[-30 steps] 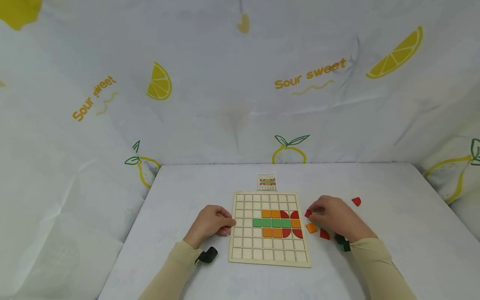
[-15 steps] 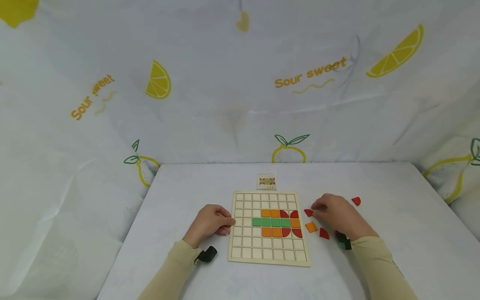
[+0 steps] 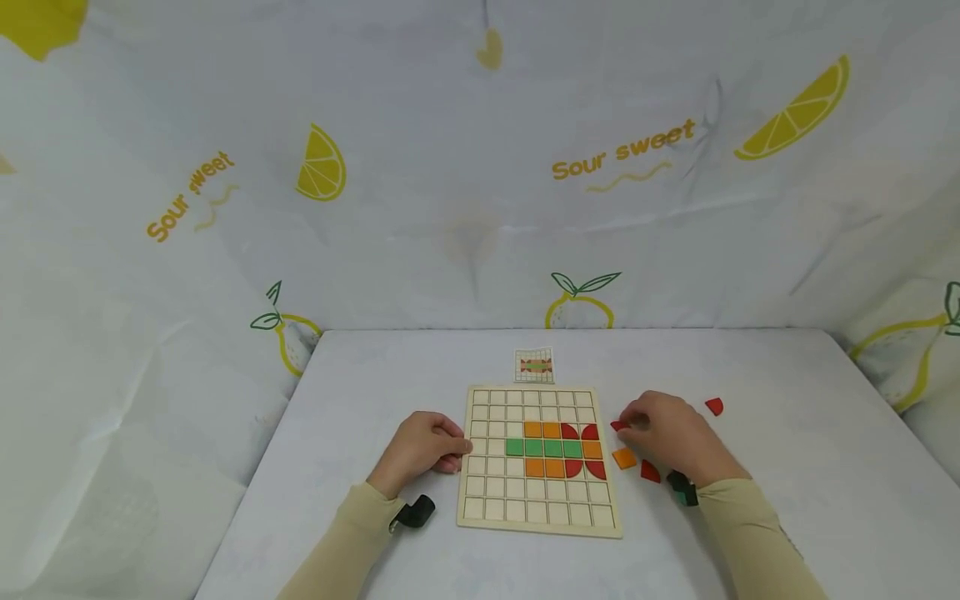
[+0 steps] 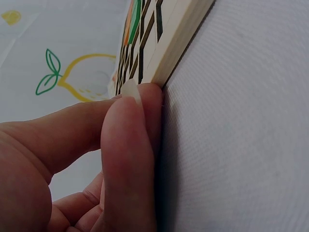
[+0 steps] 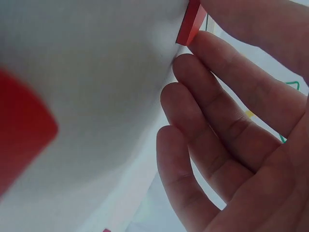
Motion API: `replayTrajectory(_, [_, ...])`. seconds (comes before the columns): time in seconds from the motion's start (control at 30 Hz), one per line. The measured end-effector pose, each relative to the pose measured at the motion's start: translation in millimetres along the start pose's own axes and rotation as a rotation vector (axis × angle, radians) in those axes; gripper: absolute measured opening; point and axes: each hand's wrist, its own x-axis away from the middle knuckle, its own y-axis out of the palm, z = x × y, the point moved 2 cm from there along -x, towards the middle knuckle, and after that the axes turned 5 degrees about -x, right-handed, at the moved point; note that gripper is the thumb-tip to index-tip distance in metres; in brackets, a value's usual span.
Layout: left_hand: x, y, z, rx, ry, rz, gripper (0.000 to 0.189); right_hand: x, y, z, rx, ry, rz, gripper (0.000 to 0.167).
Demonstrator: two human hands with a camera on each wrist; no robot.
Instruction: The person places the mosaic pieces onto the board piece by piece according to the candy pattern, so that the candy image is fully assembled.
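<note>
A wooden grid board (image 3: 540, 525) lies flat on the table, with orange squares (image 3: 555, 468), a row of green squares (image 3: 534, 447) and red quarter-round tiles (image 3: 590, 432) in its cells. My left hand (image 3: 422, 442) pinches the board's left edge between thumb and index finger; the left wrist view shows that wooden edge (image 4: 178, 41) close up. To the right of the board, my right hand (image 3: 671, 433) pinches a red quarter-round tile (image 3: 618, 425) at the table surface. In the right wrist view this red tile (image 5: 190, 24) sits at the thumb and index fingertip, the other fingers relaxed.
A small pattern card (image 3: 534, 365) lies behind the board. Near the right hand are a loose orange square (image 3: 624, 458) and a red tile (image 3: 650, 472); another red tile (image 3: 715, 406) lies farther right. Something green (image 3: 682, 498) shows below the right wrist camera (image 3: 681, 482).
The red tile by my right hand has turned slightly under the fingertips, which parted a little from it and closed on it again. My left hand stays at the board's edge.
</note>
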Motion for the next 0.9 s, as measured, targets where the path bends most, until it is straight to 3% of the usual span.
replayTrajectory(0.57, [0.7, -0.2, 1.2, 0.004, -0.003, 0.002, 0.024, 3.7, -2.1, 5.5, 0.002, 0.014, 0.038, 0.023])
replayTrajectory(0.9, [2.0, -0.3, 2.2, 0.024, -0.010, -0.002, 0.024, 1.2, -4.1, 5.4, -0.041, 0.028, -0.012, 0.024])
